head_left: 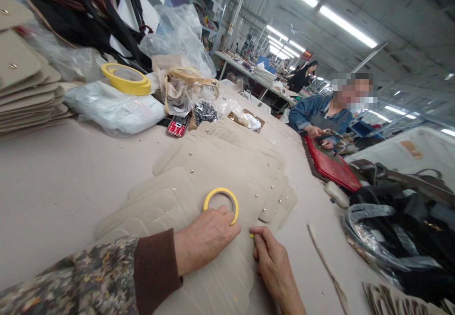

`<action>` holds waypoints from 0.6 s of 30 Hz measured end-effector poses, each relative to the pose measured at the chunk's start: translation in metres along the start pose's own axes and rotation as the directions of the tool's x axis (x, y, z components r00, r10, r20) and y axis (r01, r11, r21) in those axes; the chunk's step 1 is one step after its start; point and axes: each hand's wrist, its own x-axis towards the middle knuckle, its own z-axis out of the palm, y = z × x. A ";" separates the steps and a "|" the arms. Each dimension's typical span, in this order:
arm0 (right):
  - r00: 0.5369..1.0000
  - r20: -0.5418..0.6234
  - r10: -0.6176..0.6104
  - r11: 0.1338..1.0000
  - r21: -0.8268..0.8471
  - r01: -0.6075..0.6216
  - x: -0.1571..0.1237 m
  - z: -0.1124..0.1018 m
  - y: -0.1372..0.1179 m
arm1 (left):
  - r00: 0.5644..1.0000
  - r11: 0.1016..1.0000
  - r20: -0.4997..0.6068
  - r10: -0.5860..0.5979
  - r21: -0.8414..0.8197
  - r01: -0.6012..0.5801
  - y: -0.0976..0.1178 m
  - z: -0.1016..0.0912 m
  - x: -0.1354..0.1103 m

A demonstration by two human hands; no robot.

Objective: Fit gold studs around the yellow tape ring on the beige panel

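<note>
Both hands rest on beige flaps (213, 172): left hand (204, 239) grips yellow tape roll (221, 203), right hand (273, 263) pinches its tape end (251, 235).

Factory hall, ceiling strip lights (346, 26) (lit); long worktables (249, 70)

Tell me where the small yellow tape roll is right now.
In the head view, the small yellow tape roll lies low at centre on the overlapping beige panels, under the left hand, with the right hand beside it.
</note>
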 end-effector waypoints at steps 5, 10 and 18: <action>0.999 0.001 0.052 0.995 0.086 -0.052 -0.001 0.001 0.001 | 1.000 1.000 -0.002 0.002 -0.010 -0.002 0.001 -0.001 -0.001; 0.999 0.001 0.051 0.996 0.074 -0.050 0.000 0.001 0.000 | 1.000 1.000 0.008 -0.005 -0.024 0.005 -0.001 0.001 0.000; 0.932 -0.229 -0.281 0.956 -0.158 0.249 0.017 0.024 0.032 | 0.995 0.997 -0.076 -0.066 -0.050 0.062 -0.002 0.033 -0.004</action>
